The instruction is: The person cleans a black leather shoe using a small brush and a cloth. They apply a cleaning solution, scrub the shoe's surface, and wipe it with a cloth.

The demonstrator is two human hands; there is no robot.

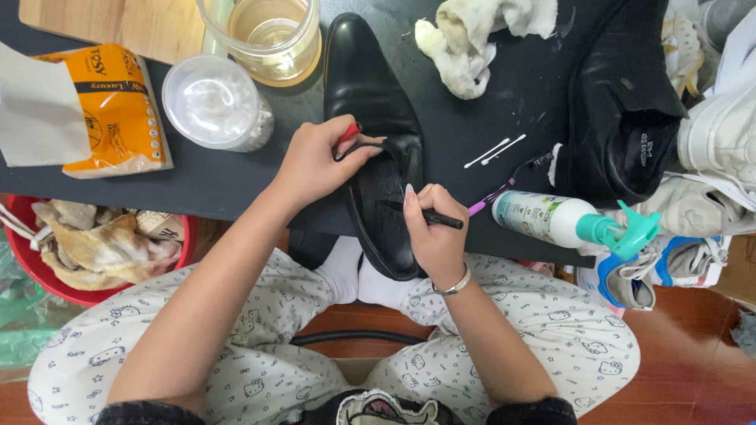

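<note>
A black leather shoe [376, 134] lies lengthwise on the dark desk [504, 102], its heel end hanging over the near edge towards the person's lap, which puts its opening within easy reach. The left hand [313, 161] is closed around the shoe's collar, seemingly to steady it, and also pinches a thin red-tipped tool [349, 132]. The right hand [435, 232] is curled in a pen grip on a slim black stick [429, 216] whose tip points into the shoe's opening.

The shoe is smooth, glossy and pointed. Just right of it lie two white cotton swabs [494, 150], a purple brush [496, 194] and a white spray bottle [579, 223] with a teal trigger, on its side. Behind stand a clear plastic tub of swabs [214, 102], a jar of yellowish liquid [264, 35] and a crumpled white rag [472, 39].
</note>
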